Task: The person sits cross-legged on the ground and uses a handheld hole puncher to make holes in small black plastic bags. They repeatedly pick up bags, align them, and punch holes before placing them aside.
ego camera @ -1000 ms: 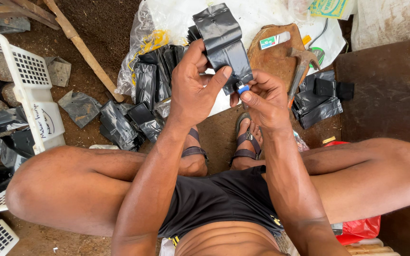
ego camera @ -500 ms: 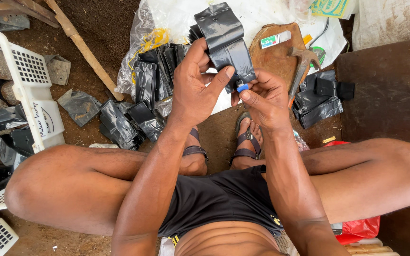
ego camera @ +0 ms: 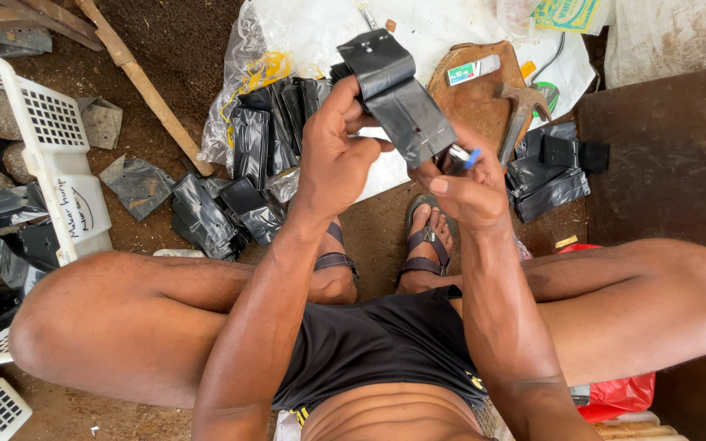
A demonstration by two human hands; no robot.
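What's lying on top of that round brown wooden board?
On the wooden board lie a small green and white box and a hammer, its handle reaching past the edge. The black bag in the hands covers the board's left edge, so anything there is hidden.

- A black plastic bag (ego camera: 394, 102), flat and folded over on itself, glossy, with small punched holes along its face. It is held up in the air above the ground, tilted, its upper end bent back toward the top left, its lower end running down to the right between both hands.
- A small tool with a blue tip (ego camera: 463, 155), short and slim, pressed against the bag's lower right edge; most of it is hidden by fingers.
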